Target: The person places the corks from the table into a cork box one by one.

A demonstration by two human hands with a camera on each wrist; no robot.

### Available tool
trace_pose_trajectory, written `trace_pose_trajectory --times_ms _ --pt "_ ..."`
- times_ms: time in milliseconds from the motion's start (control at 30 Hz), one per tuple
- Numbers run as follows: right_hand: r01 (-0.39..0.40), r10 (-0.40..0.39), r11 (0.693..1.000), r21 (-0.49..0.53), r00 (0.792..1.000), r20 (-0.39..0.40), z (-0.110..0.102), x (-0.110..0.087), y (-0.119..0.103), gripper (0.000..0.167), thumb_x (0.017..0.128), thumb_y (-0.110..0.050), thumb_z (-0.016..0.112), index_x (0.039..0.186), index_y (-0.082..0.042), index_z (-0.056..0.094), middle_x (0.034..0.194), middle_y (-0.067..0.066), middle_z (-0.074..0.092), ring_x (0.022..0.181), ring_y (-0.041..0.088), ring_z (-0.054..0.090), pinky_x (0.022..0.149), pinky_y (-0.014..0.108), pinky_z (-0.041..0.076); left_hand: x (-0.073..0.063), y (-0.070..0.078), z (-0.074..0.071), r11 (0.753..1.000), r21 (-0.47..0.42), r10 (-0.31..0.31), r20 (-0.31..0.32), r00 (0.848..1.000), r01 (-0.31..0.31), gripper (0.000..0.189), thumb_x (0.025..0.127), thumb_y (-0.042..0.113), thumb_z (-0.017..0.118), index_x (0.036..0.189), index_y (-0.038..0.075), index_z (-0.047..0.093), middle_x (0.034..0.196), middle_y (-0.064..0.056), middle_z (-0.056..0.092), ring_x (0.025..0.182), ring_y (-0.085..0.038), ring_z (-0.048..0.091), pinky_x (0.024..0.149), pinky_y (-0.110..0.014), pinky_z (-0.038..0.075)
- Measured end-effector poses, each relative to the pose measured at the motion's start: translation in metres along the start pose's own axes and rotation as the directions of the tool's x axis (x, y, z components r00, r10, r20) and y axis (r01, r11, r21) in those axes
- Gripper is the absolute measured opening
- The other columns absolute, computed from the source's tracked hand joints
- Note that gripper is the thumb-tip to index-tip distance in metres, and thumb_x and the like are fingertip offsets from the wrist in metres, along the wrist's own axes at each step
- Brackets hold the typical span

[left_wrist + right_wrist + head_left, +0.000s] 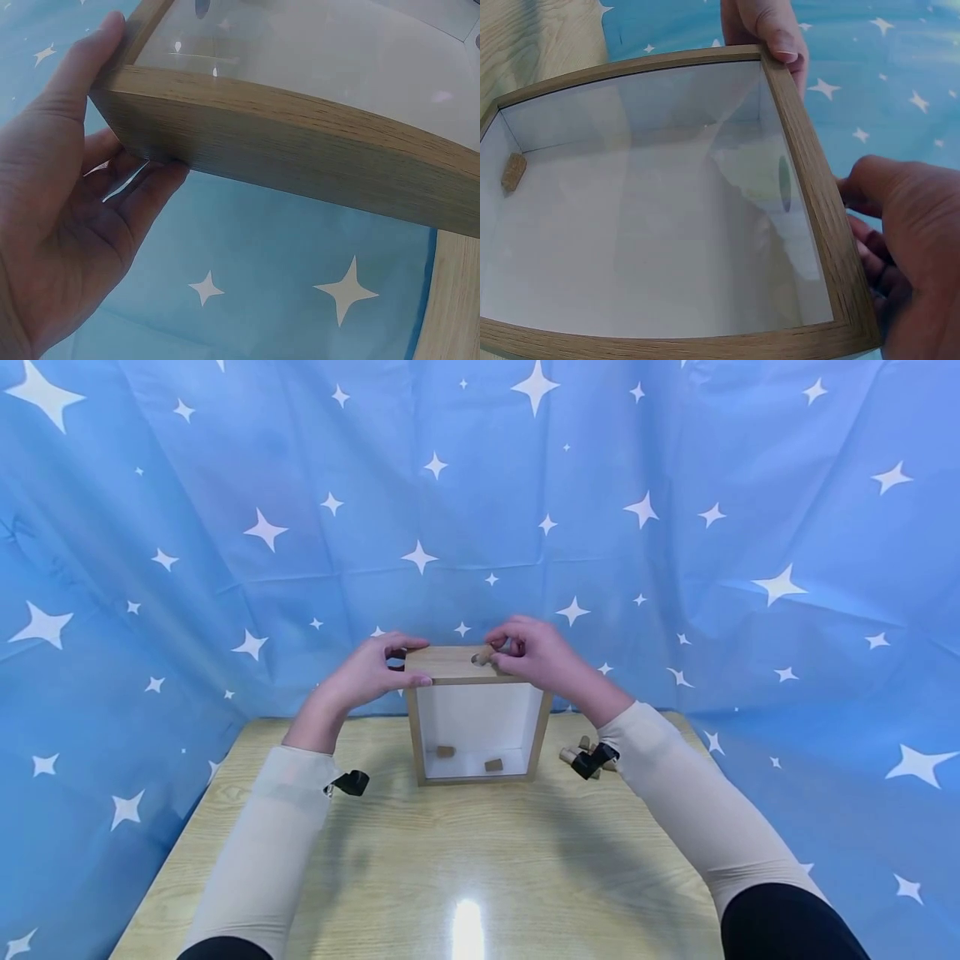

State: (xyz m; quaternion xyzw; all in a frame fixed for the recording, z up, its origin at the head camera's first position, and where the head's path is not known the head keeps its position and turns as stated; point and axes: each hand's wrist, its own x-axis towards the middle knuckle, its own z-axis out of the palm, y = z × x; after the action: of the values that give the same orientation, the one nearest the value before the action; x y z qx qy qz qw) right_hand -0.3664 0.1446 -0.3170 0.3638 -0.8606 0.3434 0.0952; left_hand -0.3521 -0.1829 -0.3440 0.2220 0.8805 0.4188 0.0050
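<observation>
A wooden box frame (pixel 442 666) with a clear front and white inside stands upright on the table. A round hole (pixel 476 659) opens in its top side. My left hand (pixel 365 670) grips the top left corner, thumb on the front edge and fingers behind, as the left wrist view also shows. Above the hole, my right hand (pixel 542 653) pinches a cork (pixel 486 654) between thumb and fingers. In the right wrist view that cork is hidden by the hand. Two corks lie inside on the box's floor, one on the left (pixel 446 751) and one on the right (pixel 492 765).
Several loose corks (pixel 567 756) lie on the table right of the box, partly hidden by the right wrist's black strap (pixel 594 761). The wooden table (pixel 420 868) extends toward me. A blue curtain (pixel 480 510) with white stars hangs close behind the box.
</observation>
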Motion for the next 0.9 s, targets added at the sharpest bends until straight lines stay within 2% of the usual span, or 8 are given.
trace_pose_trajectory --times_ms 400,633,900 --pt "-0.011 0.012 1.0 -0.026 1.0 0.025 0.0013 0.0027 -0.001 0.026 0.102 -0.008 0.08 0.127 -0.003 0.081 0.11 0.005 0.072 0.081 0.02 0.058 0.071 0.034 0.05 -0.0006 0.0022 -0.0001 1.0 -0.025 -0.018 0.004 1.0 0.018 0.073 0.093 0.042 0.092 0.156 0.018 0.064 0.157 -0.006 0.058 0.145 -0.034 0.052 0.112 -0.055 0.052" --pt "-0.034 0.034 0.999 -0.009 0.999 0.039 0.0005 0.0014 -0.0032 0.031 0.102 -0.012 0.083 0.132 -0.004 0.079 0.111 0.004 0.07 0.082 0.021 0.059 0.071 0.034 0.051 0.0012 -0.0009 0.0006 1.0 -0.016 -0.018 0.001 1.0 0.018 0.075 0.094 0.044 0.092 0.157 0.016 0.063 0.158 -0.006 0.057 0.146 -0.033 0.052 0.112 -0.055 0.052" --pt "-0.021 0.021 0.999 0.034 1.0 0.001 -0.0018 -0.0046 -0.0014 0.028 0.101 -0.008 0.083 0.129 -0.003 0.08 0.11 0.006 0.069 0.082 0.022 0.058 0.072 0.033 0.051 0.0 -0.001 0.0008 1.0 -0.024 -0.02 0.004 1.0 0.02 0.077 0.094 0.044 0.092 0.159 0.016 0.062 0.16 -0.006 0.056 0.147 -0.035 0.05 0.114 -0.056 0.051"
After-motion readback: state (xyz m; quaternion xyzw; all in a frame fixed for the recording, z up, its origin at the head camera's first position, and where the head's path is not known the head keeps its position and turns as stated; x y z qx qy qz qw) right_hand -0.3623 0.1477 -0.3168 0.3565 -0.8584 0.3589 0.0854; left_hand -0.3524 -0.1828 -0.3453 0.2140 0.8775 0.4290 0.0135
